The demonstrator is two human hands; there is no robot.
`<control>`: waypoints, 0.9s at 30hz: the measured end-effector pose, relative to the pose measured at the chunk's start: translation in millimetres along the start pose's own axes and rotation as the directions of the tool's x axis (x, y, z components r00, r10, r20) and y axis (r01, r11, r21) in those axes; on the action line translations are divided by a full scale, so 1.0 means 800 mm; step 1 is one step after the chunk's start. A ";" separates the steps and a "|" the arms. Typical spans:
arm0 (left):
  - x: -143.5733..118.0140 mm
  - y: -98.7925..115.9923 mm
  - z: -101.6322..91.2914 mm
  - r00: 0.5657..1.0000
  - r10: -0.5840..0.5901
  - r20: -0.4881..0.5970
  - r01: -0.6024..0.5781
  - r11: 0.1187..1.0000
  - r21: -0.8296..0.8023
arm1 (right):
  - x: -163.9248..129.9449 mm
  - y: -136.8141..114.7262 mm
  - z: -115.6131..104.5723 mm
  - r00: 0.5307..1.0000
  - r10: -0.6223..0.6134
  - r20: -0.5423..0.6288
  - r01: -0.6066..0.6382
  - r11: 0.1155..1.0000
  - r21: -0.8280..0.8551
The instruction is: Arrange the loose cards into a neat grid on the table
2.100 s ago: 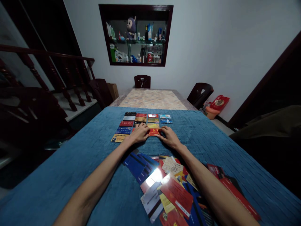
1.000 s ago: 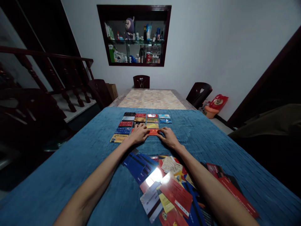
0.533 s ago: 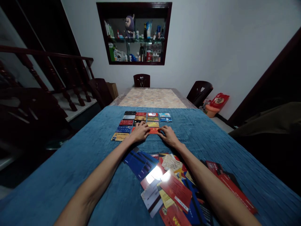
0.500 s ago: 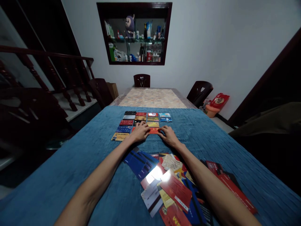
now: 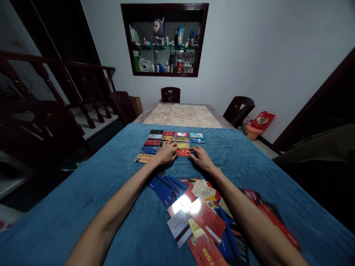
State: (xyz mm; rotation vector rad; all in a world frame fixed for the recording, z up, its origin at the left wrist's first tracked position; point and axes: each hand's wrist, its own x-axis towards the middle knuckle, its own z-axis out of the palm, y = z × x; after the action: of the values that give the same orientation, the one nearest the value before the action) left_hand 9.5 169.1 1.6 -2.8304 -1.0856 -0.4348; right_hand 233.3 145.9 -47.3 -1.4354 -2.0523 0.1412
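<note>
**Both hands pressed flat on a red card at the near end of the card grid**

While both forearms stretch straight out over the counter, the left hand (image 5: 167, 153) and right hand (image 5: 201, 158) lie palm down, fingers spread flat, neither grip closed round anything. Their fingertips touch the two ends of a red card (image 5: 183, 152), which lies flat between them at the near end of the grid of cards (image 5: 155, 142), towards the far edge of the blue cloth. The grid's cards are thin, glossy rectangles in red, blue, gold and black, set in tidy columns. Near the front edge lies a loose pile of cards (image 5: 194, 218), overlapping, two catching glare. The blue cloth (image 5: 83, 192) is soft and ribbed. Beyond it shows a patterned tabletop (image 5: 181, 115), dark wooden chairs, a stair railing (image 5: 69, 85) on the left, and a recessed wall shelf (image 5: 166, 40) with bottles and a plush toy.
</note>
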 end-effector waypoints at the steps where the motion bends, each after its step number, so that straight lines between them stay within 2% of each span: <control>1: -0.001 0.001 -0.003 1.000 0.004 -0.012 -0.004 1.000 -0.006 | 0.001 -0.003 -0.004 1.000 -0.009 -0.012 0.009 1.000 0.006; 9: -0.027 0.009 -0.028 0.999 0.038 -0.034 -0.038 0.999 -0.009 | 0.014 -0.044 -0.050 0.994 -0.099 -0.043 0.098 0.995 -0.024; 12: -0.049 0.010 -0.038 0.998 0.056 -0.033 -0.057 0.998 -0.019 | 0.013 -0.067 -0.066 0.991 -0.130 -0.043 0.127 0.990 -0.055; 17: -0.096 0.009 -0.050 0.999 0.039 -0.019 -0.039 0.999 -0.038 | 0.005 -0.111 -0.085 0.981 -0.189 0.029 0.191 0.974 -0.118; 22: -0.142 0.011 -0.061 0.999 0.033 -0.015 -0.034 0.992 -0.119 | -0.003 -0.146 -0.090 0.951 -0.277 0.137 0.294 0.948 -0.125; 27: -0.171 0.011 -0.065 0.999 0.045 -0.008 -0.045 0.977 -0.209 | -0.018 -0.166 -0.074 0.900 -0.348 0.261 0.385 0.917 -0.103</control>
State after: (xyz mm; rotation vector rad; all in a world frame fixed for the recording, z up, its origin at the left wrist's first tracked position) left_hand -93.6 65.5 11.7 -3.0270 -1.0295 -0.5815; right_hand 160.5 64.3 50.0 -1.1290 -2.5440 -0.0021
